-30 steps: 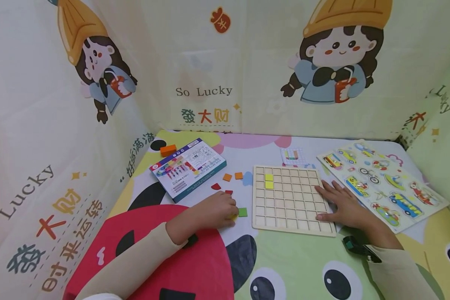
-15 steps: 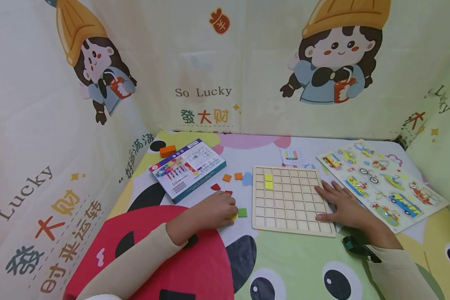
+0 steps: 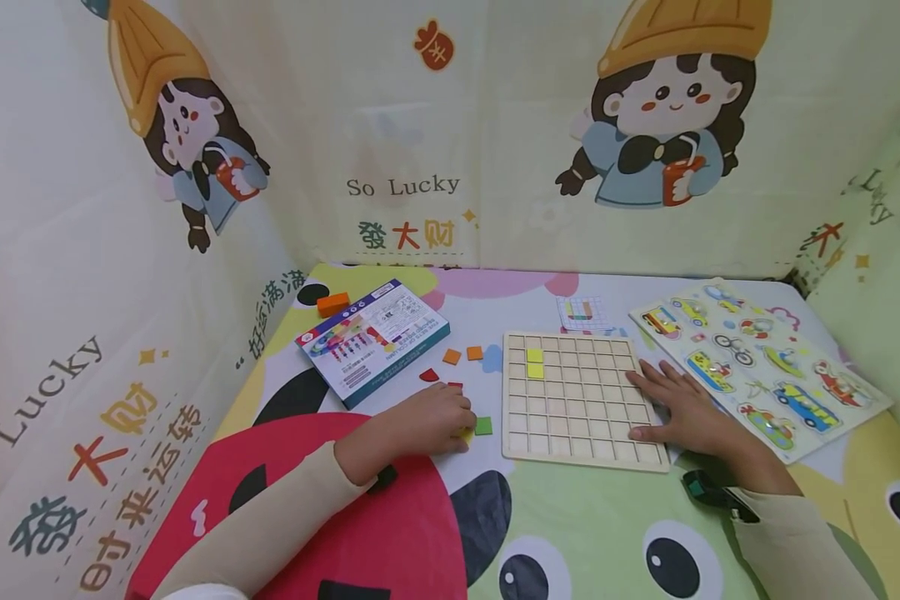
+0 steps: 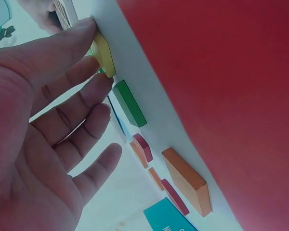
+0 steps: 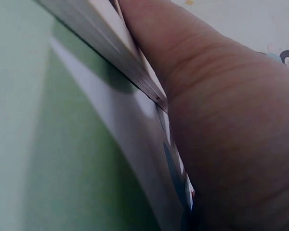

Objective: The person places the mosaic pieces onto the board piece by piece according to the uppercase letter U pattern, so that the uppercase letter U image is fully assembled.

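At the left of the grid board, my left hand (image 3: 437, 421) is low over the table, mostly covering a yellow tile. The left wrist view shows the thumb and fingertips pinching this yellow tile (image 4: 105, 55) at its ends. A green tile (image 4: 130, 103) lies right by the fingertips, and another green tile (image 3: 483, 426) lies between the hand and the board. My right hand (image 3: 693, 417) rests with spread fingers on the right edge of the wooden grid board (image 3: 585, 408). Two yellow squares (image 3: 535, 364) sit in the board's upper left cells.
Orange tiles (image 3: 474, 353) and red pieces (image 3: 429, 376) lie beyond my left hand, near a flat box (image 3: 375, 342). An orange block (image 3: 333, 304) is behind the box. A picture puzzle board (image 3: 765, 367) lies at right; a small pattern card (image 3: 581, 313) is behind the grid.
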The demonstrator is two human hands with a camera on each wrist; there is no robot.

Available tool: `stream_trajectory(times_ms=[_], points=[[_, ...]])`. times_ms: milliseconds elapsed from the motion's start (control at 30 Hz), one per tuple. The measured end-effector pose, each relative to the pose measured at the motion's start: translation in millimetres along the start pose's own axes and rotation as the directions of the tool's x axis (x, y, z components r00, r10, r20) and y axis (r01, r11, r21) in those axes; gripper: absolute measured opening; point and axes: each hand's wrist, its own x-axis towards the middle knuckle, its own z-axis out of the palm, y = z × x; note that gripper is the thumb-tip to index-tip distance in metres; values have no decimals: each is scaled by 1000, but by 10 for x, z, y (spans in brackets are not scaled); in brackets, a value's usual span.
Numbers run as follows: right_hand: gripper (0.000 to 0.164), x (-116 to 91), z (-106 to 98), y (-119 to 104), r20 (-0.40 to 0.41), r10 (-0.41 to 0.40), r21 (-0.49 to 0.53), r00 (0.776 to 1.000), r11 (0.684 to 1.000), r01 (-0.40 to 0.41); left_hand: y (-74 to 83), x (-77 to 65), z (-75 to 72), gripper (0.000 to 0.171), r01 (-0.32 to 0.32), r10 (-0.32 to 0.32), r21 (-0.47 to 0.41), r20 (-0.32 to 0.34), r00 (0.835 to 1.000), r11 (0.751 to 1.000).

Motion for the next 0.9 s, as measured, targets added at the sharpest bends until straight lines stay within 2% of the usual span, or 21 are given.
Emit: stream_trajectory(times_ms=[267,467,600,767,900], points=[[104,22,22,2,-1,-16,-7,1000,1000,16,-26,-47,91,42,-2,2,-44,5,1000,999],[104,8,65,-15,12,-7,10,1000,1000,7,-30,-101,148,38,-37,36,-63,-16,999,997],[104,3,51,-15,-7,-8,0,1000,1000,8,-48,-22,111,36,-59,58,-35,-27,998,998],[105,-3,34,-9,-19,-4,-22,1000,1000,3,-32,155,23,33,-92,91,-21,-46,995,996],[105,-10,18,-25,-16,1,-14,1000,1000,-1,-12,312,-16,33,-90,89,-6,-64,994,996]])
